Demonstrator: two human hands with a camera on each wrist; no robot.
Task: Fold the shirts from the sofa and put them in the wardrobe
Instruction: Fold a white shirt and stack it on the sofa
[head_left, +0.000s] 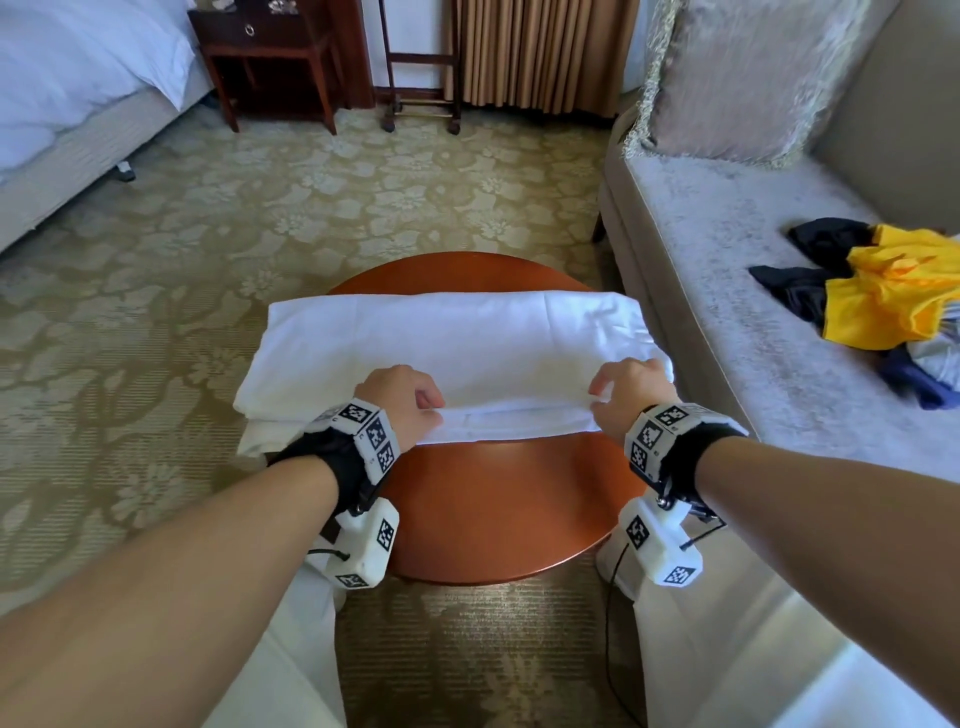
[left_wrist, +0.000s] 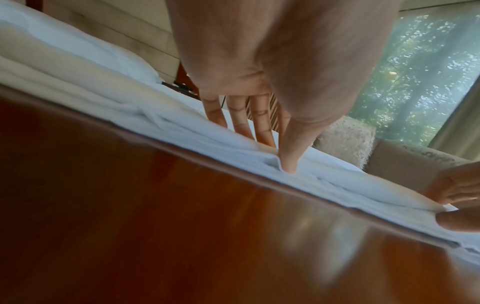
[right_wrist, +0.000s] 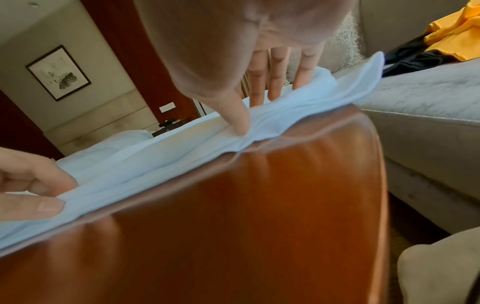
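Observation:
A white shirt (head_left: 441, 338), partly folded into a wide band, lies across a round wooden table (head_left: 498, 509). My left hand (head_left: 434, 410) pinches the shirt's near edge left of centre. My right hand (head_left: 597, 397) pinches the same edge further right. In the left wrist view the left hand (left_wrist: 275, 154) has its thumb against the hem of the shirt (left_wrist: 182, 131) and its fingers (left_wrist: 239, 121) on top. The right wrist view shows the right hand (right_wrist: 253, 115) holding the shirt (right_wrist: 155, 156) the same way. A yellow shirt and dark shirts (head_left: 893, 306) lie crumpled on the sofa (head_left: 727, 249).
The sofa stands close to the table's right side, with a fringed cushion (head_left: 737, 78) at its far end. A bed (head_left: 78, 78) is at the far left. A dark nightstand (head_left: 270, 57) and a wheeled rack (head_left: 421, 67) stand by the curtain. Patterned carpet (head_left: 311, 208) surrounds the table.

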